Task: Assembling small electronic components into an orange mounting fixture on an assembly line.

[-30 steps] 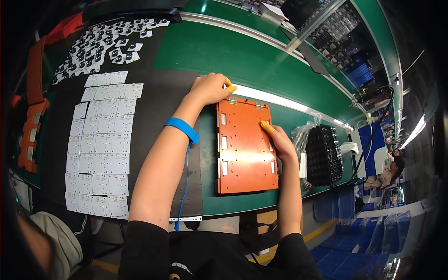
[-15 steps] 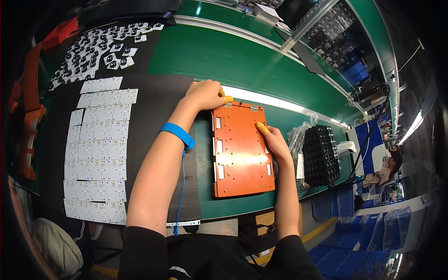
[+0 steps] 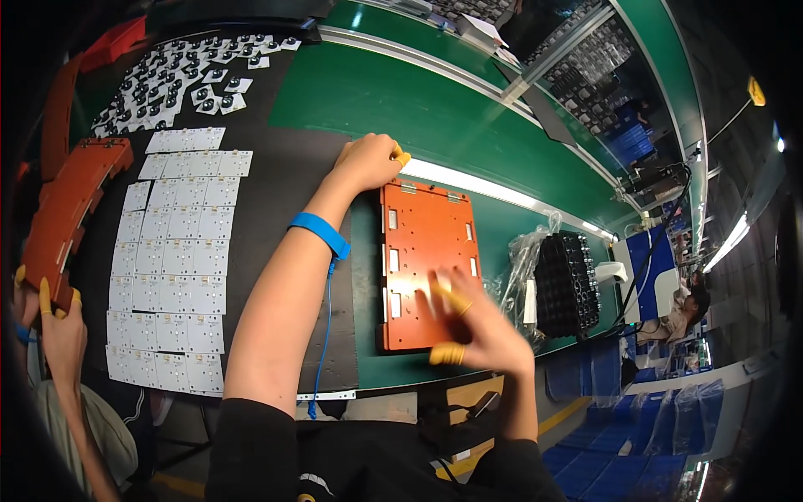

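Note:
An orange flat fixture point(image 3: 418, 293) with hinges along its far edge and small windows down its sides lies on the green bench before me. My left hand point(image 3: 372, 163), fingers curled together and yellow cots on the tips, is at its far left corner. What those fingers hold, if anything, is hidden. Over the fixture's near right part hovers my right hand point(image 3: 481, 335), its fingers apart and somewhat smeared by motion, also with yellow cots. A blue wrist strap point(image 3: 320, 235) with a cord circles my left wrist.
Rows of white circuit boards point(image 3: 180, 226) lie on a black mat left of my arm. Behind them are several white pieces with black round parts point(image 3: 167, 79). Black stacked trays point(image 3: 569, 284) stand right. At far left, a co-worker's hands point(image 3: 63, 335) hold another orange fixture point(image 3: 71, 209).
My right hand has left the fixture's right edge and come nearer, its fingers spreading. My left hand has risen slightly off the corner. A co-worker's hands and fixture have come in at left.

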